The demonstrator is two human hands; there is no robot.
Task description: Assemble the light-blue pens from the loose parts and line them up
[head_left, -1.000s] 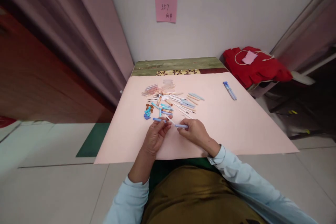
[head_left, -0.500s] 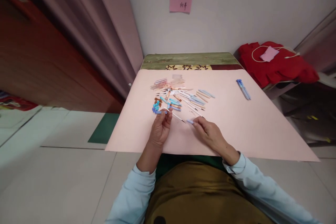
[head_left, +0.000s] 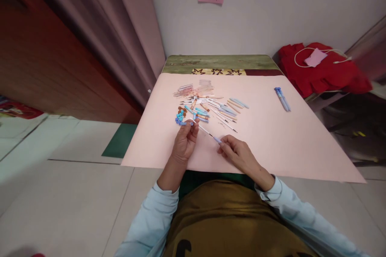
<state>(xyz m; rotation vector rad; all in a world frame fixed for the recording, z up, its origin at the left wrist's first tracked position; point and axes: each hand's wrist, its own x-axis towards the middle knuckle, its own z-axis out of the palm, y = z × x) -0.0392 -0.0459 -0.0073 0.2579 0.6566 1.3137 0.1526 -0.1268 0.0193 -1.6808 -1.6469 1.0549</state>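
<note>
1. Over the near part of the counter [head_left: 217,61], above its pale pink sheet [head_left: 289,148], both hands hold slim pen parts.
2. The left hand [head_left: 183,146] has its fingers pinched around a blue tube [head_left: 186,123]; a white refill [head_left: 205,129] also runs out from between them, slanting toward the other hand.
3. The right hand [head_left: 240,154] has thumb and fingers closed on a lavender piece [head_left: 217,140]. The refill's dark tip points at its end; whether it touches or sits inside, I cannot tell.
4. Just beyond the left hand lie blue and brown caps [head_left: 181,114], short printed tubes [head_left: 201,117] and more loose refills [head_left: 221,118]. Two capped pens [head_left: 282,99] lie well apart, toward the right.
5. All these parts look light. The tube and lavender piece are probably stiff, smooth plastic, a little slippery, so a pinch around the middle should suit them.
6. The refill is likely the fragile one, apt to bend; its white shaft seems the better hold, clear of the tip.
</note>
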